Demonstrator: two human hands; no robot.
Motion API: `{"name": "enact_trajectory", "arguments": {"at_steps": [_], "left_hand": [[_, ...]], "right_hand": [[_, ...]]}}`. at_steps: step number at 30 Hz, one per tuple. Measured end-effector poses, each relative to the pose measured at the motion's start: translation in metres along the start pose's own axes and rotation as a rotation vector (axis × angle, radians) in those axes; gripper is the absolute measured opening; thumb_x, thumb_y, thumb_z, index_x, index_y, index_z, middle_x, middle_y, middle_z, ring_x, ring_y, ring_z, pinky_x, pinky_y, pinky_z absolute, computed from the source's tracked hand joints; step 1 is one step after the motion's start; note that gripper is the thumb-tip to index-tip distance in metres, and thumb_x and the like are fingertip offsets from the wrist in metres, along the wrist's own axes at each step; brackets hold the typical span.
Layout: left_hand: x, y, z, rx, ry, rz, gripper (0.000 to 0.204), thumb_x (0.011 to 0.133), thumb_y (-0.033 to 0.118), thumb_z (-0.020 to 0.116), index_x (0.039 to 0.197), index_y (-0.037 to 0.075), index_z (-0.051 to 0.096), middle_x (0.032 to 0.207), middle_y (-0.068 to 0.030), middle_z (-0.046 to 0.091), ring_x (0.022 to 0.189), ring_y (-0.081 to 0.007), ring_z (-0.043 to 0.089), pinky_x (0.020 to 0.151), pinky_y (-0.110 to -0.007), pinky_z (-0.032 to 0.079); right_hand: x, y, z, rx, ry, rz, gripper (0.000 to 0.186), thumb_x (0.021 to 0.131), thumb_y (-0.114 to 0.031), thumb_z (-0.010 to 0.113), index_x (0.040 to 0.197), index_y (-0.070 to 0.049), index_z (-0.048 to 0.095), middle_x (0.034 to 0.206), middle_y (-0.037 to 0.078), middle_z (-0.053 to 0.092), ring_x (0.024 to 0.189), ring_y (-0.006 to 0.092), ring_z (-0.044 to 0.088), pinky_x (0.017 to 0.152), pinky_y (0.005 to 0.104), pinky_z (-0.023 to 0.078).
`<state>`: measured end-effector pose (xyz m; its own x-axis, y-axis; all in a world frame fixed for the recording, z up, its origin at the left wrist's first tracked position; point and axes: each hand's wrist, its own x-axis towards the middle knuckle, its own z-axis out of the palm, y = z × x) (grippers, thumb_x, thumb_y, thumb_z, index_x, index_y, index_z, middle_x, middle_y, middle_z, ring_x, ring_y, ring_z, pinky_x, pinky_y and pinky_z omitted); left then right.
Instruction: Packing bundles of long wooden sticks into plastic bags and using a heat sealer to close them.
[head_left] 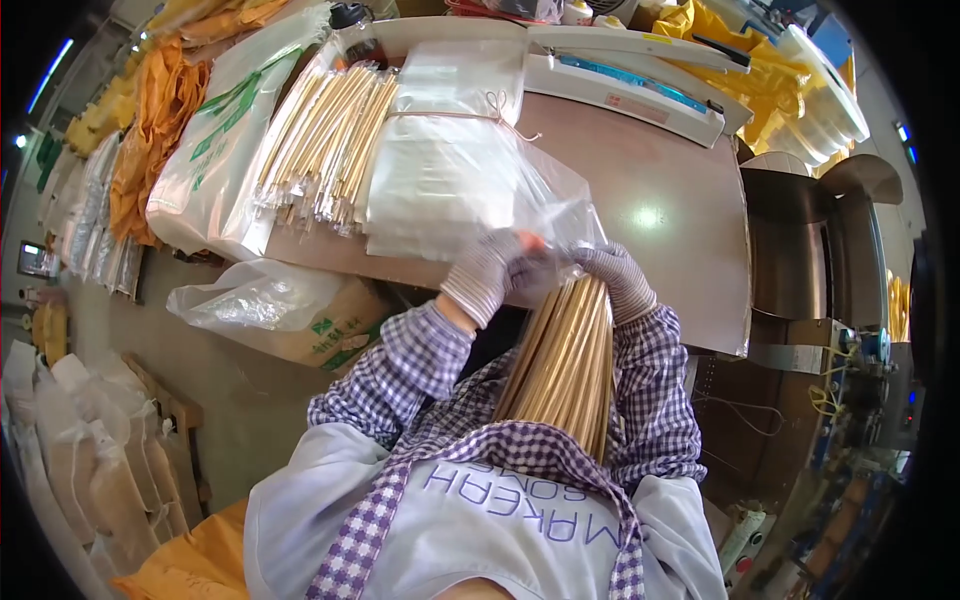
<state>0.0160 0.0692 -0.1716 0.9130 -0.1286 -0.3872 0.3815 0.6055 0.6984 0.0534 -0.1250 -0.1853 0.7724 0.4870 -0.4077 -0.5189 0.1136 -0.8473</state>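
Left hand [498, 266] looks pinched on the clear bag [568, 195], mid-frame; can't tell if the right hand [617, 277] is clamped. Brown sticks [562, 360] sit lower centre; splayed ends could tear the film.

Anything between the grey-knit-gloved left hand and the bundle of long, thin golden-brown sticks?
Possibly thin, clear plastic film: it shows at the left hand, beside the upper end of the stick bundle, but blur hides whether it separates them. Nothing else visible stands in that gap.
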Motion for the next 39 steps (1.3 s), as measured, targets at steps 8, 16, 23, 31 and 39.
{"name": "enact_trajectory", "arguments": {"at_steps": [8, 16, 23, 31, 39], "left_hand": [[0.025, 0.011, 0.006, 0.746, -0.061, 0.754, 0.020, 0.082, 0.023, 0.064, 0.082, 0.003, 0.064, 0.066, -0.0020, 0.056, 0.058, -0.0071, 0.051, 0.049, -0.021, 0.042], [-0.023, -0.009, 0.034, 1.136, -0.383, 1.401, 0.016, 0.073, 0.016, 0.070, 0.085, 0.010, 0.062, 0.055, -0.0010, 0.052, 0.046, -0.0156, 0.052, 0.039, -0.031, 0.040], [-0.062, -0.060, -0.013, 1.055, -0.577, 1.176, 0.019, 0.069, 0.011, 0.072, 0.088, 0.008, 0.068, 0.055, -0.0022, 0.053, 0.044, -0.0151, 0.049, 0.040, -0.028, 0.038], [0.001, -0.029, 0.027, 0.547, -0.311, 0.446, 0.022, 0.081, 0.019, 0.065, 0.097, 0.005, 0.067, 0.083, -0.0102, 0.068, 0.071, -0.0146, 0.064, 0.062, -0.024, 0.052], [0.017, -0.044, -0.004, 0.995, -0.403, 0.352, 0.023, 0.081, 0.023, 0.064, 0.097, 0.007, 0.067, 0.089, -0.0092, 0.068, 0.077, -0.0127, 0.064, 0.068, -0.024, 0.051]], "right_hand": [[-0.018, -0.010, 0.006, 0.248, -0.706, -0.638, 0.042, 0.074, -0.026, 0.063, 0.104, 0.003, 0.056, 0.102, 0.014, 0.057, 0.093, 0.0211, 0.055, 0.084, 0.0312, 0.043], [-0.016, 0.025, -0.013, 0.164, 0.141, -0.265, 0.064, 0.078, -0.036, 0.065, 0.123, 0.004, 0.042, 0.112, 0.017, 0.054, 0.099, 0.0225, 0.056, 0.087, 0.0266, 0.047], [-0.095, 0.114, 0.019, 0.204, 0.164, -0.263, 0.060, 0.083, -0.039, 0.060, 0.124, 0.001, 0.042, 0.109, 0.009, 0.055, 0.100, 0.0166, 0.054, 0.087, 0.0277, 0.045], [-0.041, 0.036, 0.030, 0.809, 0.268, -0.200, 0.058, 0.078, -0.044, 0.060, 0.111, 0.002, 0.050, 0.096, 0.014, 0.059, 0.078, 0.0223, 0.061, 0.069, 0.0353, 0.054], [-0.095, 0.122, 0.016, 0.028, 0.681, -0.451, 0.033, 0.095, -0.021, 0.040, 0.112, 0.005, 0.053, 0.108, 0.011, 0.057, 0.091, 0.0168, 0.056, 0.082, 0.0278, 0.046]]}}
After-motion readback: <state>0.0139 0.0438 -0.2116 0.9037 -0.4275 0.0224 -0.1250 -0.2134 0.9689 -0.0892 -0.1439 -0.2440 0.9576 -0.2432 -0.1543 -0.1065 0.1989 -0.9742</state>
